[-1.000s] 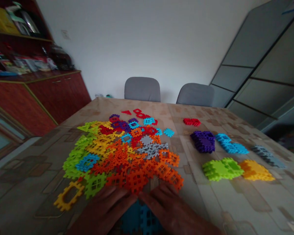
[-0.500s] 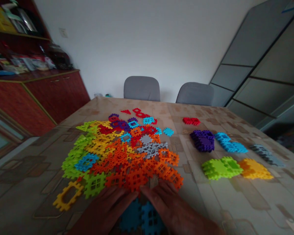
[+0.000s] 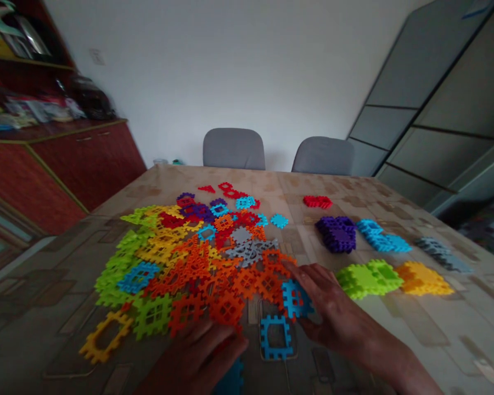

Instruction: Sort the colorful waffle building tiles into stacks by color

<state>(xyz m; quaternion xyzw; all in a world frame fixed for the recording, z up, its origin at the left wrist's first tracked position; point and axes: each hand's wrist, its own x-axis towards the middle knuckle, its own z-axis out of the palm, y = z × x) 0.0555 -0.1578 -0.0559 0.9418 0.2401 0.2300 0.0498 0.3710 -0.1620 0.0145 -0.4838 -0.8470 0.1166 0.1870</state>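
Observation:
My right hand (image 3: 327, 293) is closed around the edge of a blue interlocking window tile (image 3: 295, 299), lifted over the near right edge of the pile. Flat on the table left of this hand lies a blue open-frame tile (image 3: 264, 338). My left hand (image 3: 201, 351) is low in the view, its fingers bent together over another blue tile (image 3: 232, 378). Most of that tile is hidden beneath the hand. Just beyond the left hand lie orange window tiles (image 3: 225, 308) at the front of the mixed pile (image 3: 193, 258).
Sorted stacks stand on the right: red (image 3: 318, 202), purple (image 3: 336, 235), light blue (image 3: 383, 236), grey (image 3: 442, 253), green (image 3: 369, 278) and yellow (image 3: 424, 278). A yellow frame tile (image 3: 106, 337) lies at the near left. Two grey chairs (image 3: 234, 149) stand behind the table.
My hands have moved apart. The right one has gone right and forward with the blue window tile, and the blue frame tile now shows between them. The view has shifted slightly.

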